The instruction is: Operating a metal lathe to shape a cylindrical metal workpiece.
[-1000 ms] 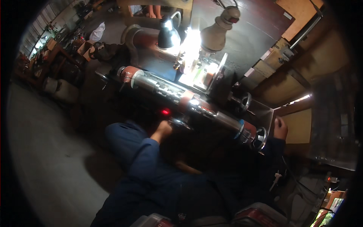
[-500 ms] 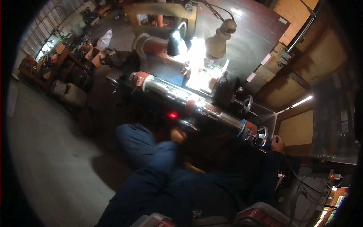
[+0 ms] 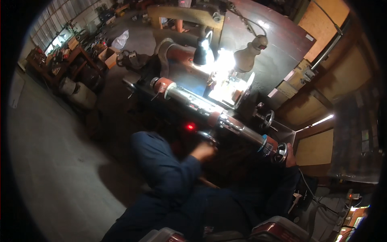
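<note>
A long machine table (image 3: 252,136) with a polished cylindrical bar slants from the upper left to the lower right. Below its middle, my left hand (image 3: 204,151) is closed at the rim of a metal handwheel (image 3: 208,138); the fingertips are partly hidden and a little blurred. At the table's right end, my right hand (image 3: 290,156) grips the outer side of a chrome handwheel (image 3: 281,153), its fingers partly behind the rim. Under a bright work lamp (image 3: 202,52), the glare washes out the machine head (image 3: 228,89) behind the bar.
A third handwheel (image 3: 269,118) stands behind the table's right part. A red indicator light (image 3: 190,126) glows left of my left hand. Calipers (image 3: 295,198) lie at the lower right. Cluttered shelves (image 3: 68,56) and a cardboard box (image 3: 108,56) stand far left, beyond the concrete floor (image 3: 52,149).
The view has shifted, so the machine sits farther right and lower. My right hand has come from beside the chrome handwheel onto its rim. My left hand has moved round its wheel toward the right.
</note>
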Tool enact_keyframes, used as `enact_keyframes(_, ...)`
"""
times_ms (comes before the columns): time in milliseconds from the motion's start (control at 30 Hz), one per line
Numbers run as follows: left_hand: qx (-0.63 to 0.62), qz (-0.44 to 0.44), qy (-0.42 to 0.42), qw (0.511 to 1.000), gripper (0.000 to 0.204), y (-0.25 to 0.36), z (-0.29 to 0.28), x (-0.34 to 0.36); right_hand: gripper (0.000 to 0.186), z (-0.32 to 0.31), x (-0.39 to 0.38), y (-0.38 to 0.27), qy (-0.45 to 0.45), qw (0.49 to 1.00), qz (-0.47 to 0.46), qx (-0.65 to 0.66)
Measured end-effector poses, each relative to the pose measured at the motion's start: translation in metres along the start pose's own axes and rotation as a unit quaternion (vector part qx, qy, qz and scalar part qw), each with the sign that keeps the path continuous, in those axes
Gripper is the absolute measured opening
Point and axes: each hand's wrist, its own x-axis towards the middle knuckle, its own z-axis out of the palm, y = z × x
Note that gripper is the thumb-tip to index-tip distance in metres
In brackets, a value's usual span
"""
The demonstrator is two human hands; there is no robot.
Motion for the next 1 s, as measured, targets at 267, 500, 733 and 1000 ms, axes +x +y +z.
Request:
enact_keyframes(267,0.222,0.279,0.652,0.669,0.036,0.096,-0.211,-0.139,0.070,0.048,-0.027,0.005,0.026,0.948,-0.248,-0.198)
enact_keyframes(500,0.250,0.325,0.570,0.712,0.020,0.062,-0.286,-0.072,0.071,0.057,-0.022,0.002,0.069,0.960,-0.241,-0.129)
enact_keyframes(733,0.206,0.274,0.523,0.781,0.023,0.102,-0.303,-0.056,0.054,0.055,0.006,-0.030,0.057,0.982,-0.140,0.113)
enact_keyframes(1000,0.222,0.242,0.499,0.802,0.025,0.110,-0.318,-0.039,0.026,0.052,0.009,-0.064,0.248,0.653,-0.316,-0.642)
